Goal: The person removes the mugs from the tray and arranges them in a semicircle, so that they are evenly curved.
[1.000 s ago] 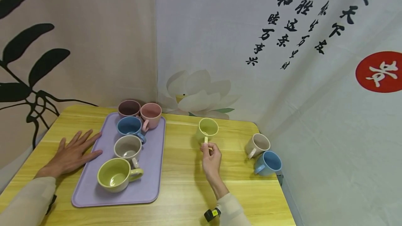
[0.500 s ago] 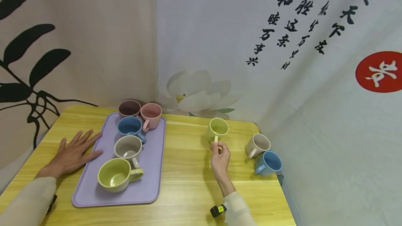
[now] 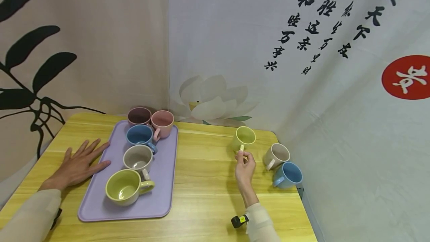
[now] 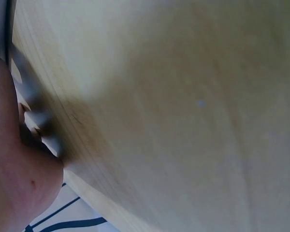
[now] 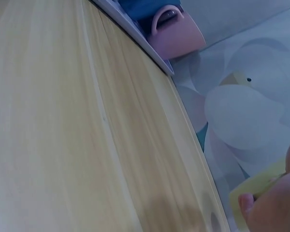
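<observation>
The small yellow-green cup is located at the far side of the wooden table, to the right of the purple tray, with its mouth facing up and its handle toward the person. The right hand grasps this handle between thumb and fingers; whether the cup's base contacts the tabletop cannot be determined. The right wrist view shows only part of the cup and hand, at its lower right corner. The left hand is flat with fingers spread and grips nothing; it lies across the tray's left edge, palm down, with its fingertips over the rim. The tray carries five cups, all upright: a maroon cup and a pink cup at the far end, a blue cup in front of these, then a grey-white cup, and a large yellow-green cup nearest the person. To the right of the right hand, a beige cup and a light blue cup stand just beside each other near the table's right edge. Behind the table hangs a printed cloth bearing black characters and a red oval.
</observation>
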`<state>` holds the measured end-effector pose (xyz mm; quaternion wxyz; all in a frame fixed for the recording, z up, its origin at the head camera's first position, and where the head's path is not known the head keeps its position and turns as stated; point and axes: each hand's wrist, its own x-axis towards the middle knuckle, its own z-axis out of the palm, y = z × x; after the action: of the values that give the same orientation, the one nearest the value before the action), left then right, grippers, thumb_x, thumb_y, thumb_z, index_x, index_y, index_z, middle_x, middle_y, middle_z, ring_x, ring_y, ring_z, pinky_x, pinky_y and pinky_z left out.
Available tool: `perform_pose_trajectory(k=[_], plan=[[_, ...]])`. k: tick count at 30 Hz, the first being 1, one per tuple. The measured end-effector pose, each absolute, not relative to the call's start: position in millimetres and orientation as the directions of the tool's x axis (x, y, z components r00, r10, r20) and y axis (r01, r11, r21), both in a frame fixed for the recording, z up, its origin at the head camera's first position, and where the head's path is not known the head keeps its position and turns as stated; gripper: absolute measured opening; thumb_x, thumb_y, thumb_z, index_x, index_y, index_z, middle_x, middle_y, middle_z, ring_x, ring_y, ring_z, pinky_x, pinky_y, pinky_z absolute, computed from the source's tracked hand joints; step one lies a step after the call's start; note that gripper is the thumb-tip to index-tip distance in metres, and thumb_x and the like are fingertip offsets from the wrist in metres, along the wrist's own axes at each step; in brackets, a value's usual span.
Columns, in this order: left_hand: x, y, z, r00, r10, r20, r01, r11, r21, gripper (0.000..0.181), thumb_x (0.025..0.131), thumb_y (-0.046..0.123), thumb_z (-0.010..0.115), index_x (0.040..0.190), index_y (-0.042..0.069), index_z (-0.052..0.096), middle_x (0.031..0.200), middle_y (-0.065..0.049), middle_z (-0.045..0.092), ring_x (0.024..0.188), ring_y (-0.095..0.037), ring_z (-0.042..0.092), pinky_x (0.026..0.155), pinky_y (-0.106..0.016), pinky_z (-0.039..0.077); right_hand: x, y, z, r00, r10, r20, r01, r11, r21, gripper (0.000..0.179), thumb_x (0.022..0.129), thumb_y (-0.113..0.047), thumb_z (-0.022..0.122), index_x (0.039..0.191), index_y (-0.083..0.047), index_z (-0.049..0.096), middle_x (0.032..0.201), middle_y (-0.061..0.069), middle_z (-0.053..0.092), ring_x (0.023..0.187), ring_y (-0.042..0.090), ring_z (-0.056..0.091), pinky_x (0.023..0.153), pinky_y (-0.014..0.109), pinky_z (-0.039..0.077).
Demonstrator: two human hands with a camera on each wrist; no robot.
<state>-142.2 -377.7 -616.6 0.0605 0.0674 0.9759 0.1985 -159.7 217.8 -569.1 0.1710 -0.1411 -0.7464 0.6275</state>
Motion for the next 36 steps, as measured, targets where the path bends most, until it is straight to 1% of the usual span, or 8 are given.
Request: perform_pose_trajectory(k=[4,7,10,12,18,22,31,36], plan=[[-142.5,-378.1,-617.5,-0.984,0.155,-0.090,0.108,0.913,0.394,0.093,0.111,0.074,0.050,0.183,0.026,0.014,0.187,-0.033,0.008,0.169,-0.069,-0.003,0.123,-0.096,-0.010,-163.8,225.0,-570.0,-0.886,0.453,0.100,-0.017,0.183,-0.983,0.029,0.118,-0.023,0.063,0.120,0.005,0.070,0.131,0.037,0.073,0.118,0.051,0.077,0.068,0.020,0.056],[-142.7,-378.2,-618.2,-0.984,0.154,-0.087,0.108,0.915,0.388,0.093,0.111,0.074,0.050,0.183,0.026,0.015,0.187,-0.033,0.009,0.169,-0.069,-0.002,0.123,-0.096,-0.010,-165.2,229.8,-570.2,-0.878,0.468,0.101,-0.010,0.193,-0.981,0.027,0.118,-0.022,0.062,0.119,0.004,0.070,0.128,0.038,0.073,0.111,0.045,0.079,0.067,0.019,0.055],[-142.6,-377.7,-617.5,-0.984,0.151,-0.089,0.106,0.916,0.388,0.094,0.111,0.074,0.050,0.183,0.026,0.015,0.187,-0.033,0.009,0.169,-0.069,-0.002,0.123,-0.096,-0.010,-166.6,235.2,-571.2,-0.870,0.485,0.088,0.010,0.196,-0.981,0.029,0.118,-0.023,0.061,0.120,0.004,0.069,0.127,0.037,0.073,0.106,0.033,0.080,0.065,0.019,0.054],[-142.5,-377.6,-617.4,-0.984,0.152,-0.091,0.105,0.915,0.389,0.094,0.111,0.074,0.050,0.183,0.026,0.014,0.187,-0.033,0.009,0.169,-0.069,-0.002,0.123,-0.096,-0.010,-167.9,238.8,-572.3,-0.862,0.499,0.084,0.021,0.200,-0.980,0.029,0.118,-0.024,0.061,0.121,0.004,0.069,0.127,0.037,0.074,0.105,0.031,0.081,0.065,0.019,0.053],[-142.3,-377.1,-617.1,-0.984,0.155,-0.088,0.109,0.912,0.396,0.093,0.111,0.074,0.050,0.183,0.026,0.014,0.187,-0.033,0.008,0.169,-0.069,-0.004,0.123,-0.096,-0.012,-173.2,247.8,-574.9,-0.837,0.539,0.093,0.032,0.218,-0.976,0.028,0.118,-0.025,0.062,0.121,0.002,0.069,0.123,0.035,0.076,0.109,0.040,0.079,0.068,0.018,0.054],[-142.4,-377.2,-617.1,-0.984,0.158,-0.085,0.112,0.909,0.401,0.093,0.111,0.073,0.050,0.183,0.027,0.014,0.187,-0.033,0.008,0.169,-0.069,-0.004,0.123,-0.095,-0.013,-177.3,252.4,-577.8,-0.813,0.571,0.112,0.027,0.229,-0.973,0.025,0.117,-0.020,0.063,0.118,0.004,0.070,0.119,0.035,0.077,0.109,0.045,0.079,0.068,0.016,0.054],[-142.9,-378.6,-618.2,-0.983,0.157,-0.091,0.108,0.910,0.401,0.093,0.111,0.074,0.050,0.183,0.027,0.014,0.187,-0.033,0.008,0.169,-0.068,-0.005,0.124,-0.094,-0.014,-180.8,259.4,-580.0,-0.798,0.594,0.097,0.050,0.226,-0.973,0.026,0.118,-0.020,0.061,0.118,0.005,0.069,0.123,0.037,0.076,0.115,0.050,0.077,0.071,0.014,0.053],[-142.8,-378.1,-618.6,-0.984,0.150,-0.098,0.100,0.912,0.399,0.094,0.111,0.074,0.050,0.183,0.026,0.014,0.187,-0.034,0.008,0.169,-0.069,-0.005,0.124,-0.095,-0.014,-183.7,262.1,-580.1,-0.785,0.611,0.102,0.059,0.237,-0.970,0.026,0.117,-0.019,0.062,0.117,0.005,0.070,0.117,0.034,0.078,0.110,0.047,0.078,0.068,0.015,0.051]])
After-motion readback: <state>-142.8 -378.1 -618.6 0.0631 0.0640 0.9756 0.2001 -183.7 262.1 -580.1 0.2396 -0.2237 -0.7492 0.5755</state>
